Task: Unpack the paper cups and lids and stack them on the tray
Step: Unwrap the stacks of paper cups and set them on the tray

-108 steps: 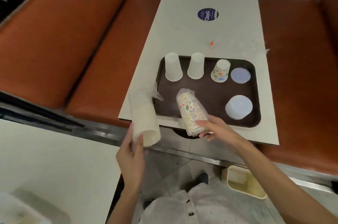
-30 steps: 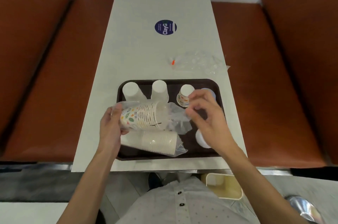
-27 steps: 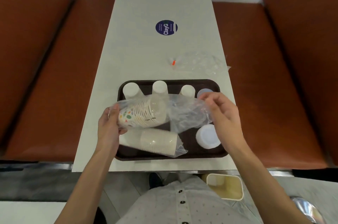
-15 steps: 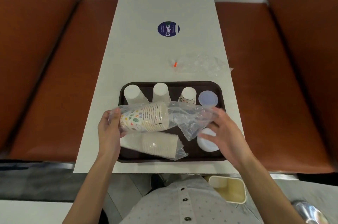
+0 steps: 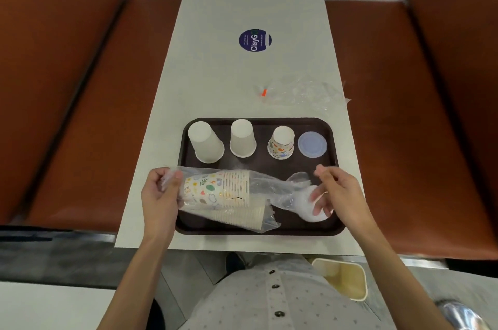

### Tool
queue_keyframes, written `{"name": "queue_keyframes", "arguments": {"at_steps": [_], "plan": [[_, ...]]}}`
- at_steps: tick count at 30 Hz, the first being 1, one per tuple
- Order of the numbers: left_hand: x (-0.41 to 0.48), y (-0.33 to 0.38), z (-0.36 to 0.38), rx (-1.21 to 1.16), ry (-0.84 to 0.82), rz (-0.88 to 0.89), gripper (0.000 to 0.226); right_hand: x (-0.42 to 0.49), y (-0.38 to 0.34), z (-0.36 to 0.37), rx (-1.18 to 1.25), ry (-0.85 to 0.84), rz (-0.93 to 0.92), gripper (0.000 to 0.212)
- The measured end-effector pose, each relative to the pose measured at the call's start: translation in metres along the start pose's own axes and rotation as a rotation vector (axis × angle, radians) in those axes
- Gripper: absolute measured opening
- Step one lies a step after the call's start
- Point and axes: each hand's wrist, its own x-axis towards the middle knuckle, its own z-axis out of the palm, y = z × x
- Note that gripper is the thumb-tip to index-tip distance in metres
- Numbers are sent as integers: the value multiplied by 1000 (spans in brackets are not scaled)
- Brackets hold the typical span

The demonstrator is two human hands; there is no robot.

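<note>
Since the earlier frame the loose end of the bag [image 5: 272, 189] has been gathered narrower. On the table [image 5: 242, 82] a tray [image 5: 296, 225] is set. Over it the stack of printed cups [image 5: 215, 189] is held level inside the bag, whose closed end is gripped by the left hand [image 5: 160, 195]. A plain stack [image 5: 242, 216] lies beneath, on the tray. The right hand [image 5: 336, 192] is loosely curled over the lids [image 5: 310, 215]; whether film is pinched cannot be told.
</note>
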Motion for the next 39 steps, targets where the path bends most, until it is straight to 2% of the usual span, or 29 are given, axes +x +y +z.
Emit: {"name": "queue_keyframes", "arguments": {"at_steps": [1,4,9,13,16,18,20,23,25,29,32,34,36,39], "plan": [[1,-3,-1,-10,3,-11,8,-1,1,0,0,21,-17,14],[2,-9,-4,-41,-10,-49,12,-12,8,2,60,23,-85,8],[3,-11,-6,20,-33,-57,23,-20,20,5,80,-208,-73,13],[7,-10,-17,148,-163,9,55,-22,20,11,209,-270,2,22],[9,-4,-31,390,-245,204,49,-19,13,11,415,-315,135,24],[11,2,-39,586,-333,354,57,-16,11,10,391,-337,159,18],[16,5,-44,810,-494,501,72,-14,10,9,300,-356,130,10],[21,5,-43,985,-785,484,89,-12,4,11,236,-361,116,16],[23,0,-37,1093,-859,502,99,-11,0,14,244,-346,105,27],[30,-5,-32,1029,-726,504,87,-5,-7,13,370,-244,90,31],[34,-5,-33,1006,-726,472,85,-3,-14,8,399,-202,87,25],[32,-5,-32,988,-713,501,79,1,-8,6,280,-189,68,35],[30,-4,-29,978,-669,564,68,0,-3,6,115,-221,47,34],[27,4,-25,1003,-645,568,54,-5,-2,11,28,-299,58,35]]}}
